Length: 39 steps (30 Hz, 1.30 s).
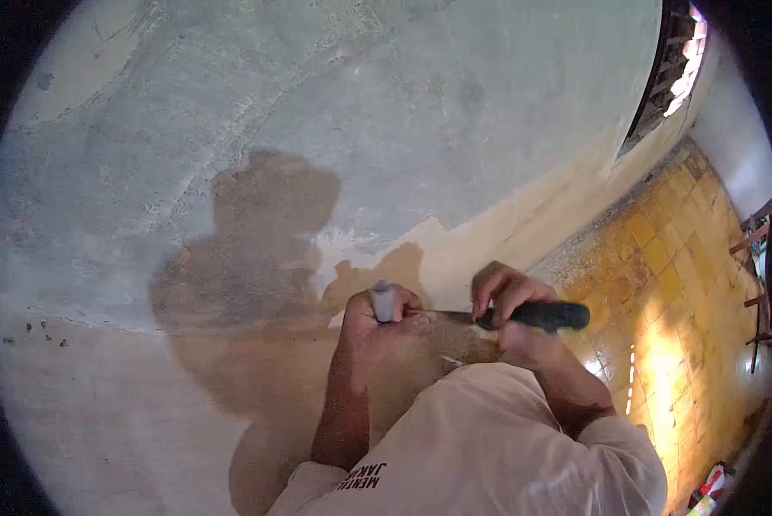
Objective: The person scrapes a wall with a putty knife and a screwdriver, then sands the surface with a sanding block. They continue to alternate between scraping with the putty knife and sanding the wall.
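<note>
In front of my chest and close to the wall, both hands are closed. My right hand (511,297) wraps round a black-handled tool (556,316), its handle end sticking out to the right. A thin flat blade (446,316) spans the gap between the hands, seen nearly edge-on. My left hand (382,322) grips a pale grey, blunt-ended piece (383,301) that stands up between thumb and fingers; its kind is not clear. The left thumb and fingertips are right at the blade's left end. Part of the right hand is blurred.
A wall (360,155) fills most of the view, grey and rough above, beige below, with my shadow (240,284) on it. Yellow floor tiles (652,258) lie to the right. A barred opening (674,69) is at upper right, dark red furniture legs (756,301) at the right edge.
</note>
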{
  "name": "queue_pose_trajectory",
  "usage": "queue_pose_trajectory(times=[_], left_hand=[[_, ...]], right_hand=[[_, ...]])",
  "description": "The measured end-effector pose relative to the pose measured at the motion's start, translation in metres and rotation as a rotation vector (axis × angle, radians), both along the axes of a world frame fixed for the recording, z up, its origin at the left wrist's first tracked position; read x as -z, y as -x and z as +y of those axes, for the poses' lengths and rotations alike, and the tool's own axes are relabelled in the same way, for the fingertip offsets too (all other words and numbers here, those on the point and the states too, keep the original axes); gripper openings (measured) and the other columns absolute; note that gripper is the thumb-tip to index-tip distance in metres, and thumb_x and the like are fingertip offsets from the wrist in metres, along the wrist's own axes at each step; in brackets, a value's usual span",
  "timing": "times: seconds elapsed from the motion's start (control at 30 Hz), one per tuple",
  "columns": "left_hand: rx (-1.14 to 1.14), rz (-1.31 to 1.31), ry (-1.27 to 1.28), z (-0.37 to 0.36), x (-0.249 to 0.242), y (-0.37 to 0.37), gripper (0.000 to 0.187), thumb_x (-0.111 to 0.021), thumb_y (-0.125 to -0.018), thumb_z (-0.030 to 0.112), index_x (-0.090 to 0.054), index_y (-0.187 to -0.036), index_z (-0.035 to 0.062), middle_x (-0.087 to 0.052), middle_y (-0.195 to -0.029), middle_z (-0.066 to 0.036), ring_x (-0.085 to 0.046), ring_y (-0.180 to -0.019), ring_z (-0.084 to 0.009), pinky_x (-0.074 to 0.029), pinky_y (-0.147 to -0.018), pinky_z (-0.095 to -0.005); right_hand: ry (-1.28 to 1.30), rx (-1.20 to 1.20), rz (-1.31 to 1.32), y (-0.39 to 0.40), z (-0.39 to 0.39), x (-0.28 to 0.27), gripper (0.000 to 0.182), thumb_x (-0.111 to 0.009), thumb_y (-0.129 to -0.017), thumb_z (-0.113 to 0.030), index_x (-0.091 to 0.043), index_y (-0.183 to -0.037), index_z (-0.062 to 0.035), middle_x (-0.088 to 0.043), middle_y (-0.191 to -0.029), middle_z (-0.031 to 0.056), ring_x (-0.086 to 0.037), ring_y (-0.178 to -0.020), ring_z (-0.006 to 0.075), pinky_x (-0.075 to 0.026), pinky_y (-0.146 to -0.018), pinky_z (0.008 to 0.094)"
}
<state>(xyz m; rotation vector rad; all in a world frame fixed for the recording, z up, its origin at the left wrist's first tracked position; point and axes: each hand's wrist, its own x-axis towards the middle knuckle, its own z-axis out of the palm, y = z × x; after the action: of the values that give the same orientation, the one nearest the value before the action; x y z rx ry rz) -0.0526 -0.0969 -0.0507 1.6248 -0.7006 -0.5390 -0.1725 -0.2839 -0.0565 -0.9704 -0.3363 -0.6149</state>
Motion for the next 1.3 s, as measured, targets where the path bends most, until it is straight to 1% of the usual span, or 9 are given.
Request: queue_pose_trajectory(times=[0.07,0.23,0.33,0.5,0.97,1.03,1.13,1.23,1.3], left_hand=[[-0.150,-0.261,-0.302,0.012,-0.030,-0.004,0.026,-0.079,-0.063,0.006,-0.060,-0.082,0.0047,-0.061,-0.079,-0.002,-0.056,-0.071,-0.0105,-0.048,-0.066,-0.0258],[-0.716,-0.768,-0.329,0.072,-0.075,-0.035,0.017,-0.076,-0.067,0.007,-0.060,-0.071,0.0014,-0.058,-0.066,-0.002,-0.055,-0.062,-0.0111,-0.047,-0.056,-0.0275],[-0.656,-0.414,-0.353,0.085,-0.089,-0.046,0.016,-0.074,-0.067,0.005,-0.059,-0.067,0.0004,-0.058,-0.061,-0.003,-0.054,-0.054,-0.0113,-0.046,-0.051,-0.0277],[-0.631,-0.485,-0.386,0.078,-0.092,-0.044,0.019,-0.074,-0.066,0.005,-0.056,-0.062,0.0011,-0.054,-0.056,-0.001,-0.051,-0.051,-0.0107,-0.044,-0.051,-0.0271],[-0.681,-0.537,-0.338,0.094,-0.071,-0.050,0.035,-0.084,-0.056,0.018,-0.052,-0.061,0.0033,-0.046,-0.055,0.001,-0.041,-0.053,-0.0106,-0.037,-0.053,-0.0255],[-0.700,-0.601,-0.325,0.097,-0.067,-0.049,0.036,-0.085,-0.055,0.018,-0.053,-0.062,0.0030,-0.047,-0.055,0.001,-0.042,-0.054,-0.0106,-0.038,-0.053,-0.0250],[-0.656,-0.532,-0.388,0.094,-0.075,-0.049,0.035,-0.085,-0.055,0.017,-0.055,-0.064,0.0024,-0.050,-0.057,0.000,-0.045,-0.055,-0.0112,-0.038,-0.054,-0.0245],[-0.711,-0.530,-0.316,0.096,-0.068,-0.047,0.034,-0.085,-0.055,0.015,-0.056,-0.065,0.0021,-0.051,-0.059,-0.001,-0.046,-0.056,-0.0115,-0.039,-0.055,-0.0243],[-0.675,-0.525,-0.346,0.097,-0.074,-0.047,0.033,-0.085,-0.056,0.015,-0.056,-0.065,0.0022,-0.051,-0.059,-0.001,-0.046,-0.056,-0.0111,-0.039,-0.055,-0.0243]], right_hand=[[-0.301,-0.030,-0.036,-0.015,0.013,-0.012,0.033,-0.071,-0.078,-0.031,-0.045,-0.077,-0.0107,-0.051,-0.066,0.0054,-0.048,-0.060,0.0186,-0.044,-0.066,0.0361],[-0.131,0.008,-0.347,-0.042,0.002,-0.021,0.032,-0.073,-0.076,-0.024,-0.046,-0.070,-0.0073,-0.047,-0.057,0.0044,-0.046,-0.049,0.0187,-0.040,-0.050,0.0337],[-0.098,0.003,-0.547,-0.064,0.009,-0.026,0.033,-0.077,-0.072,-0.018,-0.048,-0.066,-0.0040,-0.047,-0.055,0.0057,-0.048,-0.047,0.0204,-0.038,-0.043,0.0325],[0.025,0.072,-0.583,-0.084,0.019,-0.024,0.041,-0.071,-0.077,-0.038,-0.045,-0.066,-0.0082,-0.045,-0.053,0.0038,-0.046,-0.044,0.0193,-0.039,-0.045,0.0326],[0.404,0.067,-0.446,-0.096,0.015,-0.022,0.025,-0.076,-0.073,-0.020,-0.056,-0.068,-0.0044,-0.056,-0.067,0.0045,-0.058,-0.064,0.0230,-0.049,-0.062,0.0336],[0.358,-0.079,-0.427,-0.083,0.015,-0.031,0.033,-0.073,-0.074,-0.038,-0.056,-0.072,-0.0101,-0.056,-0.064,0.0033,-0.060,-0.061,0.0248,-0.052,-0.063,0.0415],[0.510,0.169,-0.355,-0.087,0.014,-0.015,0.016,-0.068,-0.078,-0.012,-0.057,-0.071,-0.0023,-0.058,-0.072,0.0064,-0.059,-0.069,0.0236,-0.049,-0.067,0.0364],[0.365,0.007,-0.412,-0.094,0.013,-0.010,0.034,-0.072,-0.077,-0.036,-0.054,-0.073,-0.0069,-0.055,-0.066,0.0052,-0.057,-0.062,0.0232,-0.050,-0.062,0.0384],[0.280,-0.190,-0.514,-0.088,0.011,-0.011,0.034,-0.071,-0.077,-0.036,-0.054,-0.072,-0.0072,-0.054,-0.065,0.0060,-0.057,-0.063,0.0248,-0.049,-0.063,0.0409]])
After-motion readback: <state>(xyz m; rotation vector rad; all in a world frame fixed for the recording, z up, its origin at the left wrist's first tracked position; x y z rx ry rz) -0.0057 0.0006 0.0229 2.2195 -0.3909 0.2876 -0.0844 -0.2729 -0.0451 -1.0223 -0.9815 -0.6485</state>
